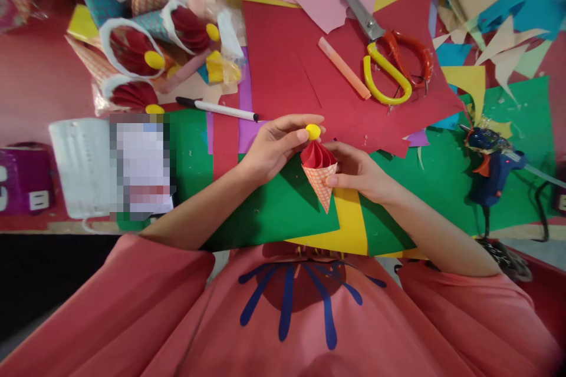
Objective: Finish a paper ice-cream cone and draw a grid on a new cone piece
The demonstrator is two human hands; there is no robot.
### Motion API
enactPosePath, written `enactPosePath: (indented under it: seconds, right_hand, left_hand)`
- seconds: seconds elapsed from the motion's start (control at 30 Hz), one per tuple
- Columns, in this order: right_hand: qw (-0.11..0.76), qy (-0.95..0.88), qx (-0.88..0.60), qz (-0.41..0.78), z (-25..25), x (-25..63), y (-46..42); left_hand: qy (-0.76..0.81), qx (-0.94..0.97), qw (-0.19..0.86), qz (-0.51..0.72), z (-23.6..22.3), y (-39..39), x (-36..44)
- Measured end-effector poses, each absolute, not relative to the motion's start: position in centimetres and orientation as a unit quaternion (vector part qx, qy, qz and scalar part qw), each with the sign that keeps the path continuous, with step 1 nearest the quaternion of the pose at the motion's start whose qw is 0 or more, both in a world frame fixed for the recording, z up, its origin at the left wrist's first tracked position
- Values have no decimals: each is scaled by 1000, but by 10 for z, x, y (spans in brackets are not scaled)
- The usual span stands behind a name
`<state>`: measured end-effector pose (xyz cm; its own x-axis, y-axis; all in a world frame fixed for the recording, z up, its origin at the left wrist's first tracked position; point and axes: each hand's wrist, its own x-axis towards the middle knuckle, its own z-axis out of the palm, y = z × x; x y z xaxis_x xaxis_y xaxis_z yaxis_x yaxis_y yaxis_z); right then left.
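My right hand (359,172) is closed around a small paper cone (322,184) with an orange grid pattern, its point facing me. Folded red paper (316,154) fills the cone's mouth. My left hand (276,144) pinches a small yellow ball (313,131) between thumb and fingers, right at the upper edge of the red paper. Both hands hover above green (274,212) and yellow (349,224) paper sheets near the table's front edge.
Several finished cones (145,53) lie at the back left. A black marker (216,108) and a pink stick (344,68) lie on red paper; scissors (384,53) sit behind. A blue glue gun (490,168) stands at the right. A white device (82,165) sits at the left.
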<state>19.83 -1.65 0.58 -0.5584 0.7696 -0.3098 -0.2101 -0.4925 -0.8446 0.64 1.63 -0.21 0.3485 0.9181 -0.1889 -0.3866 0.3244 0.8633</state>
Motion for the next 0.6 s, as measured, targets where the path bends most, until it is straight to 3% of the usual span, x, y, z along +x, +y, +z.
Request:
enactPosePath:
  seconds: [0.6]
  right_hand:
    - [323, -371, -378, 784, 8, 196, -18]
  left_hand:
    - [320, 467, 678, 469, -7, 12, 1]
